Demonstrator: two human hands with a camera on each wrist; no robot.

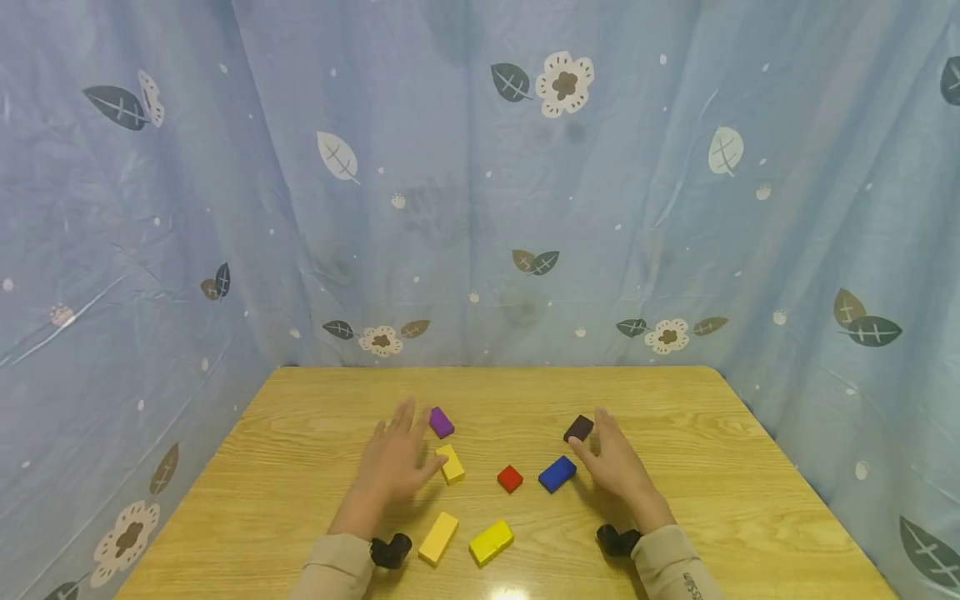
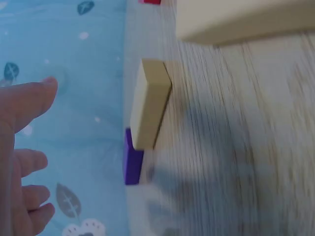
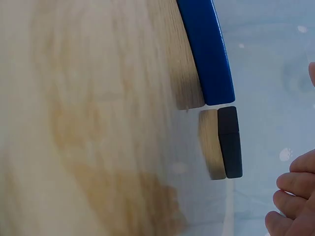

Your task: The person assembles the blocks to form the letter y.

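Note:
My left hand hovers over the left part of the table, fingers extended and holding nothing. Right by its thumb lies a pale yellow block, and a purple block is near its fingertips. On the other side my right hand is also empty, with its fingers stretched forward. Beside its thumb lies a dark, nearly black block; a blue block sits just to the left of that hand. A small red block rests between the hands. In the left wrist view, the pale yellow block overlaps the purple block.
Closer to the front lie an orange-yellow block and a bright yellow block. The wooden table reaches back to a blue patterned curtain, which also hangs along both sides. Black wrist-worn devices sit at both cuffs.

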